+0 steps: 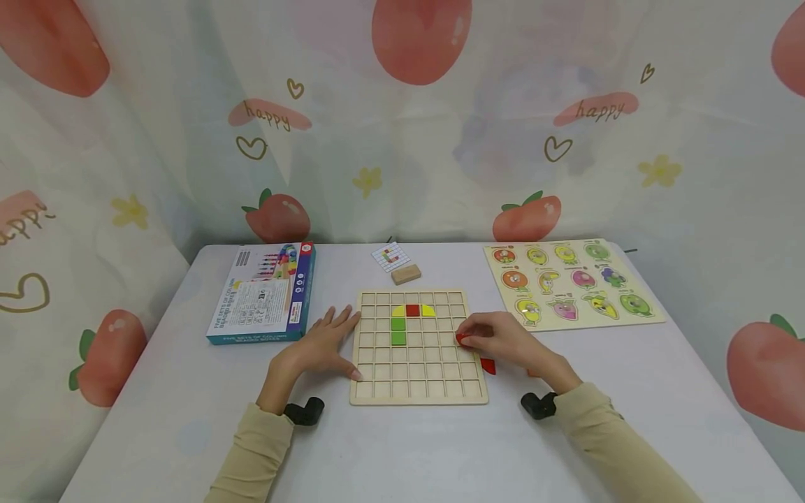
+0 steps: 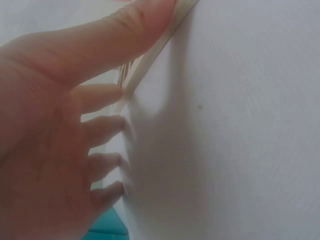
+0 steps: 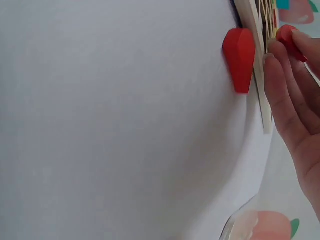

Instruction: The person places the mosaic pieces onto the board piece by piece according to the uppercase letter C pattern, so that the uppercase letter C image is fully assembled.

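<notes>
A wooden grid board (image 1: 418, 392) lies flat on the table, with two green squares (image 1: 399, 330), a red square (image 1: 412, 311) and two yellow rounded pieces (image 1: 428, 311) set in its upper cells. At the board's left edge my left hand (image 1: 323, 346) rests with fingers spread, its thumb touching the rim. My right hand (image 1: 503, 340) pinches a small red block (image 3: 289, 40) between thumb and fingers, over the right side of the grid. On the table beside the right edge lies another red block (image 3: 241, 60), partly under that hand in the head view.
Behind the board are a patterned card (image 1: 390, 257) and a small wooden block (image 1: 406, 274). A boxed bead toy (image 1: 260, 293) stands at the left. A wooden fruit puzzle board (image 1: 574, 286) lies at the back right. An orange piece (image 1: 533, 373) shows under the right wrist.
</notes>
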`<act>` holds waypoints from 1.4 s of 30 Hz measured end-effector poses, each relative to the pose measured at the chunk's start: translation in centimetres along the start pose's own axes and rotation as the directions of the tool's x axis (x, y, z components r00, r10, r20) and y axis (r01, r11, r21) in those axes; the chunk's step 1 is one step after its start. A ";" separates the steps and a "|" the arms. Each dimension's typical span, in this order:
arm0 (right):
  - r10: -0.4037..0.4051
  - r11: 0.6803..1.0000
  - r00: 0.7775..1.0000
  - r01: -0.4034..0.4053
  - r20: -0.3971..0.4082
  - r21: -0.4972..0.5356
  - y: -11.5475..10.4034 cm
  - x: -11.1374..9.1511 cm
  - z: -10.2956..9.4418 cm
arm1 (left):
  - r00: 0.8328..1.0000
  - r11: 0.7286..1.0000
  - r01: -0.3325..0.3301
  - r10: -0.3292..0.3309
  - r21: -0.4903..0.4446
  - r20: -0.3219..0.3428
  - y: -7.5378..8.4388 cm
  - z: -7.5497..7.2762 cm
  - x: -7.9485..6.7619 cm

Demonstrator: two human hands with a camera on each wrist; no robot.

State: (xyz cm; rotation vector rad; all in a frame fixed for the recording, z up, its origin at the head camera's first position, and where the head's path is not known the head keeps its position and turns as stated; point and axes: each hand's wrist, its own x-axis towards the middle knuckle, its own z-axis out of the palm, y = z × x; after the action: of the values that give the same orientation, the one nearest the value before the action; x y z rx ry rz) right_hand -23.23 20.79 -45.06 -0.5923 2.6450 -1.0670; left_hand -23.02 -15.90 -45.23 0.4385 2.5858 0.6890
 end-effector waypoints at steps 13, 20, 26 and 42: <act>-0.026 0.999 0.999 0.025 0.037 0.034 -2.2 1.5 1.5 | 1.000 1.000 0.002 -0.002 0.007 0.006 -0.2 0.0 0.2; -0.016 0.999 0.997 0.013 0.072 0.046 -3.3 2.5 2.4 | 1.000 1.000 0.008 -0.008 0.007 0.011 -0.3 0.1 0.2; -0.061 0.996 0.992 0.053 0.109 0.072 -4.0 3.4 3.1 | 1.000 1.000 0.005 -0.005 0.027 0.015 -0.4 0.2 0.3; -0.142 0.990 0.980 0.138 0.140 0.038 -5.9 4.8 4.5 | 1.000 1.000 0.019 -0.020 0.009 0.019 -0.3 0.1 0.4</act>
State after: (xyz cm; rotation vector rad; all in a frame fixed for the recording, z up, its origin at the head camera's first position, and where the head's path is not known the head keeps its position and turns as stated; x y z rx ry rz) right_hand -24.28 12.03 -44.35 -0.8274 2.4925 -1.0556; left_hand -23.33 -15.95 -45.59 0.4201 2.5732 0.6635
